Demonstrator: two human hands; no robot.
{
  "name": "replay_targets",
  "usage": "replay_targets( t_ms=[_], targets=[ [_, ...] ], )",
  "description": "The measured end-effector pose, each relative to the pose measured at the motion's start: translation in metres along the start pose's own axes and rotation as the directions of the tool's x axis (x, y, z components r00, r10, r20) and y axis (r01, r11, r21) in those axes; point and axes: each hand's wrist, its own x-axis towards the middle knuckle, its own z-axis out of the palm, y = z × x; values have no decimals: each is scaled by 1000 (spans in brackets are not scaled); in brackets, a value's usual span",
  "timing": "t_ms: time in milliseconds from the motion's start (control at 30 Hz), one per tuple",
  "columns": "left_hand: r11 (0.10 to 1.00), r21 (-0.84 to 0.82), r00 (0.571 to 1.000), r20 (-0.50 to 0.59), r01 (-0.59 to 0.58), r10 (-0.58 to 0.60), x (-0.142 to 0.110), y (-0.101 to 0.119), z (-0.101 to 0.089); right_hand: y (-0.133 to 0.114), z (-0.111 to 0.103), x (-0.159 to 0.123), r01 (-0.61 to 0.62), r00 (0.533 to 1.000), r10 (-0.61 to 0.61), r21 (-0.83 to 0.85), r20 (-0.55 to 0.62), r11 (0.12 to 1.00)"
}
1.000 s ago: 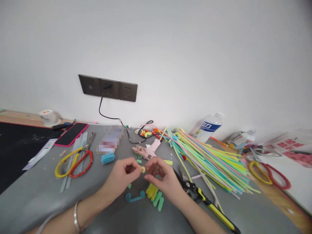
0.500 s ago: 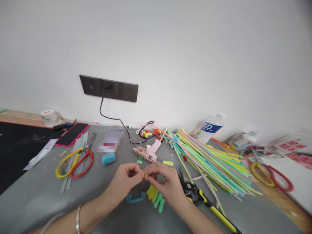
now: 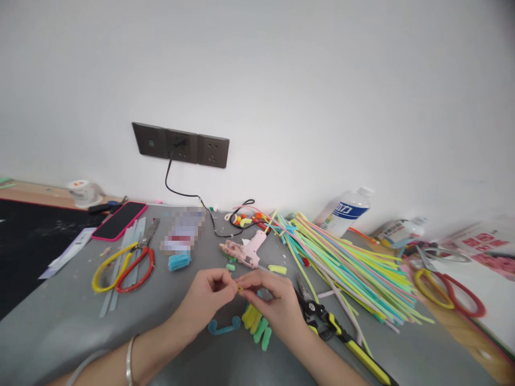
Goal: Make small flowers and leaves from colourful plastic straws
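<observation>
My left hand (image 3: 209,300) and my right hand (image 3: 271,297) meet over the grey table (image 3: 60,327), fingertips pinched together on a small yellow fuzzy piece (image 3: 240,288). Both hands are closed in a pinch. Under them lie short yellow and green fuzzy pieces (image 3: 257,324) and a curved blue piece (image 3: 223,327). A pink glue gun (image 3: 246,251) lies just beyond the hands, its black cord running up to the wall socket (image 3: 181,145).
A big heap of coloured sticks (image 3: 350,262) spreads to the right. Yellow-handled pliers (image 3: 341,338) lie by my right wrist. Red and yellow scissors (image 3: 124,262) and a phone (image 3: 118,220) lie left. A white bottle (image 3: 345,210) and more scissors (image 3: 446,284) sit at right.
My two hands have come together; the right hand's fingers closed onto the yellow piece that the left hand held. They have stayed pinched on it since half a second ago.
</observation>
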Motion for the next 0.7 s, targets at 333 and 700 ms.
replay_targets(
  t_ms=[333,700],
  targets=[
    [997,54,996,74,-51,47,3,-1,-6,3,-1,0,34,999,-34,16,-12,999],
    [998,55,988,153,-19,10,4,4,-13,-2,-4,1,21,997,-17,46,-69,999]
  ],
)
